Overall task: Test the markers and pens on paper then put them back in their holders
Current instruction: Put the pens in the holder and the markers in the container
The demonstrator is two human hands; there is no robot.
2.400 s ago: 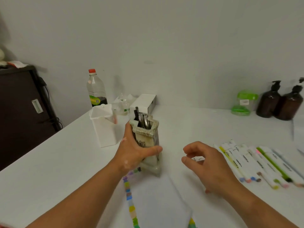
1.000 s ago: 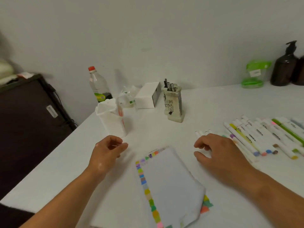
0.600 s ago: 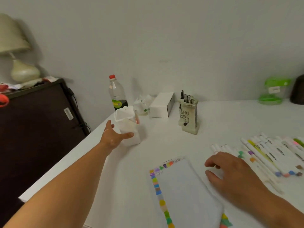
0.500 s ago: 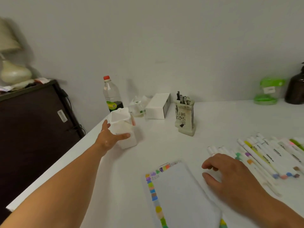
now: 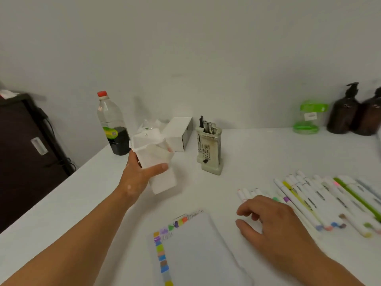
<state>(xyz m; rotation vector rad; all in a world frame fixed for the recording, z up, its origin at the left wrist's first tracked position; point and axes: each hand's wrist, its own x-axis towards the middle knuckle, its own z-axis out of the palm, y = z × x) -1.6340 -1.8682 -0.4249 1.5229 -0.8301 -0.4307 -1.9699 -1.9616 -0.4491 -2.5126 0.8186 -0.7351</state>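
Left hand: the left hand [image 5: 138, 174] gripped the white holder [image 5: 156, 162], thumb across its front and fingers round the back.
White holder: it was tilted in that grip, open top leaning away from the person – whether its base touched the table [image 5: 257, 153] could not be told.
Right hand: the right hand [image 5: 268, 221] lay palm down with fingers loosely curled and nothing seen in its grasp.
Markers: a row of white markers [image 5: 309, 193] lay flat just beyond and to the right of the right hand, the nearest ones at its fingertips (coloured caps toward the person).
Paper: a sheet of paper [image 5: 198, 250] edged with colour swatches lay between the two forearms, just left of the right hand.
Pen holder: a stone-look pen holder [image 5: 209, 149] stood upright beyond both hands, right of the white holder – dark pens [image 5: 207, 125] stuck out of it.
Behind the left hand: a bottle [image 5: 112, 124] and a white box [image 5: 179, 133] stood by the wall.
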